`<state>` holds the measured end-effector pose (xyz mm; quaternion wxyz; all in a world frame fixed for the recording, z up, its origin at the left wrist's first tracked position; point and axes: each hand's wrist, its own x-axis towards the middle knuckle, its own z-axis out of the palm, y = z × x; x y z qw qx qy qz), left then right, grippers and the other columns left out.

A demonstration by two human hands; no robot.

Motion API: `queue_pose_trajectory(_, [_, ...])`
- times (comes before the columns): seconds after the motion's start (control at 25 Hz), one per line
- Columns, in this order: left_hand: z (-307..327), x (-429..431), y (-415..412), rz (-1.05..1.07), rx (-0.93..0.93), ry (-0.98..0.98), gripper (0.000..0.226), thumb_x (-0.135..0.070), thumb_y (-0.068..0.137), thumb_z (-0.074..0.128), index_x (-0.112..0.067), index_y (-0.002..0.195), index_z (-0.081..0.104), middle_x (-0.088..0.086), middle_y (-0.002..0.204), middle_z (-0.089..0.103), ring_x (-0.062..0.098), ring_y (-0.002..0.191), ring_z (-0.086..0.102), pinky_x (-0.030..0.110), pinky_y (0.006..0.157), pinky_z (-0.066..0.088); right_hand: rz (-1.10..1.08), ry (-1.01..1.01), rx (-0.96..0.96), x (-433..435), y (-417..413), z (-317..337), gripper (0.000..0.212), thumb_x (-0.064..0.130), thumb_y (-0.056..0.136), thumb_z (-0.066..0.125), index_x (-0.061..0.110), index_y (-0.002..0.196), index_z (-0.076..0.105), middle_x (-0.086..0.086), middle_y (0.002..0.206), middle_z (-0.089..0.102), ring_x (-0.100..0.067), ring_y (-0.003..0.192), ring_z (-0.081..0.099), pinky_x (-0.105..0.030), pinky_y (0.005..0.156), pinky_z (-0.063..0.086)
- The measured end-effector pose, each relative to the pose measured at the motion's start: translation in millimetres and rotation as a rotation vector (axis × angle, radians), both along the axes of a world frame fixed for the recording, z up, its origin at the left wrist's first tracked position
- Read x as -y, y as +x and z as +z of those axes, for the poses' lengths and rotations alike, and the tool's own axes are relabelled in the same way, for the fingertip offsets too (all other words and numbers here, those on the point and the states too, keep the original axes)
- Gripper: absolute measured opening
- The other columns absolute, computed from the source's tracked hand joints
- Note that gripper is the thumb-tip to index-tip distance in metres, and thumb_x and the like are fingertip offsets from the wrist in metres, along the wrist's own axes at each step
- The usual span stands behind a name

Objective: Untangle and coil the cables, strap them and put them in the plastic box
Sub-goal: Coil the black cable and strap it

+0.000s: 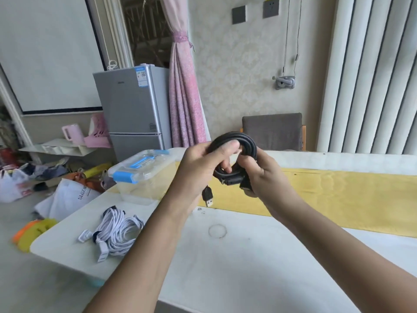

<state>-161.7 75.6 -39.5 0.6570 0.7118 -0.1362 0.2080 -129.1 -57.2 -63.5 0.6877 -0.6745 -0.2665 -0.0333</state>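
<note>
A coiled black cable (246, 141) is held in the air above the table between both hands. My left hand (203, 163) grips the coil's left side, thumb across the top. My right hand (261, 175) grips its lower right part, fingers curled round the bundle. A black USB plug (208, 196) dangles below the coil. A clear plastic box (144, 177) with a blue-latched lid stands at the table's far left. Coiled white cables (115, 233) with dark straps lie on the table near its left corner.
The white table (248, 256) carries a yellow runner (338, 199) across the far half. A grey chair (273, 132) stands behind the table. On the floor to the left are bags (67, 197) and clutter, with a small silver fridge (135, 109) beyond.
</note>
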Motion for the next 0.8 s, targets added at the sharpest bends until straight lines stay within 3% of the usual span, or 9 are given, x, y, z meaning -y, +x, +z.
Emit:
queue_pose_trajectory(0.08, [-5.0, -11.7, -8.1, 0.165, 0.106, -0.16, 0.045, -0.043, 0.083, 0.066, 0.003, 0.078, 0.065, -0.011, 0.05, 0.045, 0.009, 0.057, 0.044, 0.02, 0.063, 0.039, 0.062, 0.086, -0.07, -33.2, -6.5, 5.6, 0.01, 0.006, 0.096, 0.039, 0.003, 0.093, 0.048, -0.004, 0.06, 0.034, -0.009, 0.042, 0.029, -0.017, 0.037, 0.025])
queue_pose_trajectory(0.2, [-4.2, -46.0, -17.4, 0.324, 0.103, -0.257, 0.039, -0.043, 0.082, 0.059, -0.02, 0.051, 0.056, -0.011, 0.048, 0.05, 0.007, 0.051, 0.043, 0.018, 0.059, 0.039, 0.16, 0.045, -0.079, -79.5, -7.7, 4.2, 0.012, 0.014, 0.097, 0.045, 0.005, 0.09, 0.047, -0.01, 0.063, 0.04, -0.013, 0.045, 0.036, -0.022, 0.04, 0.031])
queue_pose_trajectory(0.28, [-3.1, -83.2, -20.5, 0.473, 0.091, -0.151, 0.047, -0.039, 0.089, 0.059, -0.021, 0.046, 0.052, -0.01, 0.045, 0.05, 0.007, 0.054, 0.048, 0.022, 0.062, 0.04, 0.247, -0.028, -0.089, -108.6, -4.1, -0.3, 0.033, 0.031, 0.099, 0.046, -0.001, 0.1, 0.051, -0.013, 0.069, 0.052, -0.021, 0.055, 0.05, -0.034, 0.052, 0.046])
queue_pose_trajectory(0.36, [-1.5, -118.8, -24.0, 0.632, 0.11, 0.028, 0.04, -0.041, 0.09, 0.06, -0.023, 0.054, 0.061, -0.011, 0.044, 0.052, 0.004, 0.052, 0.049, 0.019, 0.058, 0.039, 0.3, -0.083, -0.14, -133.8, 3.4, -10.5, 0.044, 0.04, 0.1, 0.036, 0.002, 0.108, 0.055, -0.013, 0.077, 0.06, -0.023, 0.067, 0.058, -0.034, 0.068, 0.052])
queue_pose_trajectory(0.48, [-1.4, -171.9, -29.5, 0.844, 0.157, 0.236, 0.042, -0.046, 0.087, 0.062, -0.007, 0.071, 0.065, -0.002, 0.052, 0.056, 0.012, 0.054, 0.048, 0.026, 0.057, 0.04, 0.312, -0.26, -0.199, -179.4, 18.9, -33.5, 0.029, 0.011, 0.101, 0.036, -0.005, 0.118, 0.053, -0.01, 0.08, 0.06, -0.02, 0.064, 0.056, -0.023, 0.063, 0.049])
queue_pose_trajectory(0.6, [-5.5, -214.7, -34.9, 0.973, 0.182, 0.348, 0.06, -0.059, 0.08, 0.057, 0.001, 0.077, 0.062, 0.021, 0.066, 0.059, 0.035, 0.061, 0.052, 0.039, 0.06, 0.044, 0.305, -0.651, 0.029, -222.4, 30.6, -50.3, 0.041, -0.008, 0.089, 0.034, 0.0, 0.123, 0.055, -0.014, 0.107, 0.065, -0.023, 0.084, 0.062, -0.023, 0.075, 0.047])
queue_pose_trajectory(0.68, [-10.5, -232.4, -39.0, 1.005, 0.168, 0.363, 0.056, -0.055, 0.084, 0.058, 0.0, 0.077, 0.061, 0.022, 0.067, 0.059, 0.041, 0.068, 0.054, 0.043, 0.063, 0.046, 0.327, -0.828, 0.198, -245.3, 31.4, -52.4, 0.044, -0.008, 0.088, 0.038, 0.005, 0.127, 0.057, -0.01, 0.127, 0.059, -0.023, 0.111, 0.058, -0.02, 0.088, 0.041])
queue_pose_trajectory(0.8, [-18.3, -247.0, -43.4, 1.037, 0.125, 0.355, 0.049, -0.045, 0.09, 0.06, 0.003, 0.077, 0.061, 0.02, 0.063, 0.058, 0.041, 0.069, 0.054, 0.04, 0.063, 0.044, 0.387, -0.995, 0.338, -274.4, 34.3, -56.8, 0.045, -0.004, 0.088, 0.045, 0.01, 0.129, 0.057, -0.008, 0.135, 0.054, -0.023, 0.123, 0.049, -0.024, 0.101, 0.035])
